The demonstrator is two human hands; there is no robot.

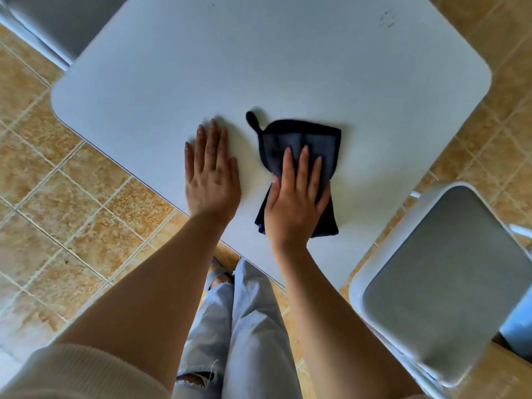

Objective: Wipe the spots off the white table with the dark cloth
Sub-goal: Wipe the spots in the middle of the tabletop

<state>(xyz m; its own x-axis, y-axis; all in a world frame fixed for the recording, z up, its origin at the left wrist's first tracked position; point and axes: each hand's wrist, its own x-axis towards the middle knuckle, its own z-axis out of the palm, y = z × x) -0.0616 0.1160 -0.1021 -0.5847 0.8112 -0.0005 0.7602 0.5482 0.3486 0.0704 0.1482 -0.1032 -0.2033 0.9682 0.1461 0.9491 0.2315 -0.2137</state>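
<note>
Under the right hand [296,203] lies the dark cloth [302,151], its near half partly hidden by the flat palm and fingers pressing it down; nothing is pinched. One cloth, soft and folded, with a small loop [253,119] at its far left corner, sits near the table's [288,67] near edge. Just left of it, the left hand [211,171] rests flat and empty on the smooth white top with rounded corners. Faint dark spots [387,20] show at the far right, small and blurred. Two chairs: one [443,286] right, one [51,24] cut off far left. Tan tiles [72,197] cover the floor.
</note>
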